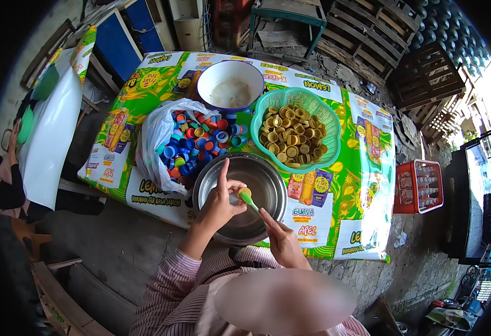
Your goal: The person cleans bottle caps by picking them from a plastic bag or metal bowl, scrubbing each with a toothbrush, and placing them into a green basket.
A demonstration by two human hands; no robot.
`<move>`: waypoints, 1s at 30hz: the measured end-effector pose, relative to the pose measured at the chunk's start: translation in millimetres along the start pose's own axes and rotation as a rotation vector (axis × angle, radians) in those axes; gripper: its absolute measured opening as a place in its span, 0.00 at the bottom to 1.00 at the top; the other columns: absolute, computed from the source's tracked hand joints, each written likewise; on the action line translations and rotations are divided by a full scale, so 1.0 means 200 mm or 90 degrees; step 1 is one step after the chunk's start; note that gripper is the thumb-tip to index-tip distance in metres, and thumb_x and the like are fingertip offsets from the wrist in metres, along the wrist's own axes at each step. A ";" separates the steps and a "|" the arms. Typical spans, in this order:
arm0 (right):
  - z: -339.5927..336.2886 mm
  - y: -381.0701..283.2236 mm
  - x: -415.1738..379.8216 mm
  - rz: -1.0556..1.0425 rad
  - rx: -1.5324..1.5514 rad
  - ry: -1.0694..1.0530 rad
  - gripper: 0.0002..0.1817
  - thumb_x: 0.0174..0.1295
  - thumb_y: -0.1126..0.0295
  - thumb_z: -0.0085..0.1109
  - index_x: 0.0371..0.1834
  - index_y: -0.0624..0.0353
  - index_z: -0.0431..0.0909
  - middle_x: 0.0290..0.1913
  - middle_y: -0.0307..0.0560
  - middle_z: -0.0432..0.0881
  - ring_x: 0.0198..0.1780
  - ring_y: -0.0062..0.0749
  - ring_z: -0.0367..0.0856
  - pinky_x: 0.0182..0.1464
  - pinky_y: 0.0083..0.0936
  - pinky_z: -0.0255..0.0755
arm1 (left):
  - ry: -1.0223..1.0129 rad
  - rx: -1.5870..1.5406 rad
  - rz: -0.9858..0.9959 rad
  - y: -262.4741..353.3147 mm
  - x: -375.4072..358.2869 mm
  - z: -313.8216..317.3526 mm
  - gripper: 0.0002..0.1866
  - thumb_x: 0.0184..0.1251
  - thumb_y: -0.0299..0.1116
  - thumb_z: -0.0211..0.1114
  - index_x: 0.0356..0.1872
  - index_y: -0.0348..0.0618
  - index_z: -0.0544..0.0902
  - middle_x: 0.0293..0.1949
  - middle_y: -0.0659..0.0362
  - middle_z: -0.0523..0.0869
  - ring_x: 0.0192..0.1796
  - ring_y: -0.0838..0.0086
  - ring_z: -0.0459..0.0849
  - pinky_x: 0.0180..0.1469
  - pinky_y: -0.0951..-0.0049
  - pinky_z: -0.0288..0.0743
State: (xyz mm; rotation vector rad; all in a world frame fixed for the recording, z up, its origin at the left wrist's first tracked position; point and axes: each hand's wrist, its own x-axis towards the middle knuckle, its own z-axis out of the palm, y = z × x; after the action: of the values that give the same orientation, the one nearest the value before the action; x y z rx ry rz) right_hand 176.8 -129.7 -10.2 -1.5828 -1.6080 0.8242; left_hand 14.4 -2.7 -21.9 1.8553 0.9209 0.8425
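Observation:
Over a steel basin (269,187), my left hand (217,206) pinches a yellow bottle cap (242,191), its index finger pointing up. My right hand (285,243) grips a green-and-white toothbrush (248,199) by the handle, with the green head end against or just beside the cap. Behind and left of the basin, a clear plastic bag (150,137) spills red, blue, green and orange bottle caps (203,140). To the right, a mint-green basket (262,115) holds many yellow-gold caps (293,134).
A white enamel bowl (206,84) with a dark rim stands at the back of the table, which has a bright printed cover (363,196). A red crate (419,187) sits on the floor at right. Another person's hand (14,134) shows at the left table, by green dishes.

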 end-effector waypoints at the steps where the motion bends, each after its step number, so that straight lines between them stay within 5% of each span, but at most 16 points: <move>1: 0.01 0.03 0.00 0.000 -0.001 0.001 0.30 0.58 0.79 0.49 0.65 0.44 0.62 0.25 0.55 0.75 0.24 0.49 0.75 0.28 0.42 0.66 | 0.015 -0.012 0.006 0.00 0.00 0.00 0.52 0.46 0.20 0.67 0.69 0.42 0.40 0.37 0.51 0.81 0.40 0.66 0.82 0.49 0.70 0.76; 3: -0.01 0.08 0.01 0.062 -0.019 0.063 0.30 0.58 0.80 0.48 0.65 0.46 0.62 0.24 0.56 0.74 0.24 0.50 0.75 0.29 0.41 0.67 | 0.034 -0.024 0.013 0.00 -0.02 0.00 0.51 0.46 0.21 0.67 0.69 0.42 0.41 0.37 0.51 0.81 0.41 0.66 0.82 0.50 0.71 0.76; 4: -0.03 0.06 0.00 0.097 -0.012 0.028 0.27 0.60 0.80 0.46 0.64 0.50 0.63 0.35 0.63 0.78 0.31 0.51 0.79 0.36 0.30 0.71 | 0.022 -0.025 0.002 0.01 -0.02 -0.01 0.48 0.49 0.21 0.66 0.69 0.42 0.44 0.39 0.51 0.81 0.42 0.67 0.82 0.51 0.71 0.75; 6: -0.03 0.03 0.00 0.093 0.011 0.035 0.27 0.60 0.81 0.46 0.65 0.50 0.63 0.35 0.63 0.79 0.31 0.47 0.80 0.36 0.28 0.71 | 0.008 -0.027 -0.010 0.03 -0.02 -0.03 0.45 0.51 0.20 0.65 0.68 0.42 0.47 0.41 0.52 0.80 0.44 0.68 0.82 0.53 0.71 0.75; 8: -0.05 0.00 0.00 0.087 0.031 0.042 0.27 0.60 0.81 0.46 0.65 0.50 0.63 0.36 0.63 0.79 0.31 0.42 0.81 0.36 0.26 0.70 | -0.033 -0.284 -0.169 0.07 0.00 -0.05 0.33 0.61 0.23 0.59 0.66 0.42 0.56 0.48 0.53 0.78 0.49 0.70 0.80 0.54 0.71 0.74; 11: -0.11 -0.05 0.01 0.131 0.090 0.041 0.29 0.60 0.81 0.46 0.66 0.48 0.61 0.38 0.64 0.79 0.36 0.47 0.82 0.40 0.29 0.73 | -0.124 -0.448 -0.240 0.04 -0.01 -0.10 0.22 0.68 0.26 0.52 0.63 0.41 0.63 0.52 0.55 0.75 0.53 0.70 0.77 0.56 0.72 0.72; 15: -0.14 -0.07 0.00 0.038 0.079 0.103 0.30 0.60 0.81 0.46 0.66 0.47 0.60 0.37 0.62 0.79 0.35 0.46 0.81 0.39 0.26 0.73 | -0.096 -0.578 -0.208 0.05 -0.04 -0.11 0.18 0.70 0.29 0.49 0.59 0.41 0.67 0.54 0.55 0.75 0.54 0.66 0.77 0.58 0.68 0.71; 16: -0.13 -0.03 0.00 0.043 0.020 0.083 0.29 0.60 0.80 0.47 0.66 0.46 0.61 0.33 0.59 0.78 0.32 0.48 0.80 0.36 0.29 0.73 | -0.099 -0.561 -0.226 0.05 -0.03 -0.11 0.16 0.70 0.27 0.48 0.56 0.39 0.69 0.53 0.55 0.75 0.54 0.67 0.77 0.57 0.69 0.72; 19: -0.10 0.01 -0.02 0.089 -0.215 -0.015 0.28 0.60 0.77 0.48 0.65 0.44 0.62 0.24 0.53 0.74 0.23 0.50 0.75 0.25 0.40 0.70 | -0.183 0.335 -0.148 -0.01 -0.08 -0.03 0.12 0.64 0.27 0.55 0.47 0.36 0.76 0.43 0.52 0.77 0.44 0.66 0.81 0.46 0.71 0.75; 24: -0.13 0.07 -0.04 0.038 -0.096 0.079 0.28 0.59 0.77 0.49 0.65 0.45 0.63 0.24 0.54 0.74 0.22 0.49 0.75 0.26 0.40 0.68 | -0.120 -0.009 -0.144 0.09 -0.07 -0.01 0.12 0.60 0.25 0.57 0.45 0.39 0.74 0.42 0.49 0.76 0.41 0.54 0.79 0.42 0.63 0.74; 27: -0.17 0.06 -0.04 0.033 -0.091 0.061 0.28 0.59 0.79 0.50 0.64 0.47 0.63 0.26 0.56 0.74 0.24 0.50 0.75 0.28 0.39 0.68 | -0.181 0.269 -0.157 0.02 -0.04 0.02 0.12 0.60 0.24 0.58 0.46 0.39 0.74 0.42 0.52 0.77 0.41 0.60 0.80 0.40 0.66 0.75; 29: -0.20 0.01 -0.06 0.077 -0.049 0.062 0.25 0.60 0.80 0.47 0.63 0.52 0.65 0.36 0.62 0.79 0.32 0.53 0.79 0.35 0.35 0.72 | -0.135 0.032 -0.039 0.06 0.06 0.04 0.13 0.60 0.24 0.59 0.47 0.40 0.74 0.43 0.55 0.78 0.38 0.68 0.81 0.37 0.72 0.75; 30: -0.20 0.01 -0.06 0.041 -0.046 0.106 0.28 0.59 0.80 0.50 0.64 0.50 0.64 0.28 0.57 0.76 0.27 0.51 0.76 0.31 0.37 0.70 | -0.138 -0.024 -0.065 0.15 0.14 0.04 0.13 0.62 0.24 0.58 0.48 0.41 0.74 0.43 0.59 0.79 0.38 0.76 0.79 0.37 0.79 0.72</move>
State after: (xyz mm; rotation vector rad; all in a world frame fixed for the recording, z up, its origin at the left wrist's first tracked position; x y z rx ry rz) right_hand 212.0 -144.2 9.2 -1.7155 -1.4895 0.6558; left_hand 42.0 8.0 7.8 1.8092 0.8489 0.5806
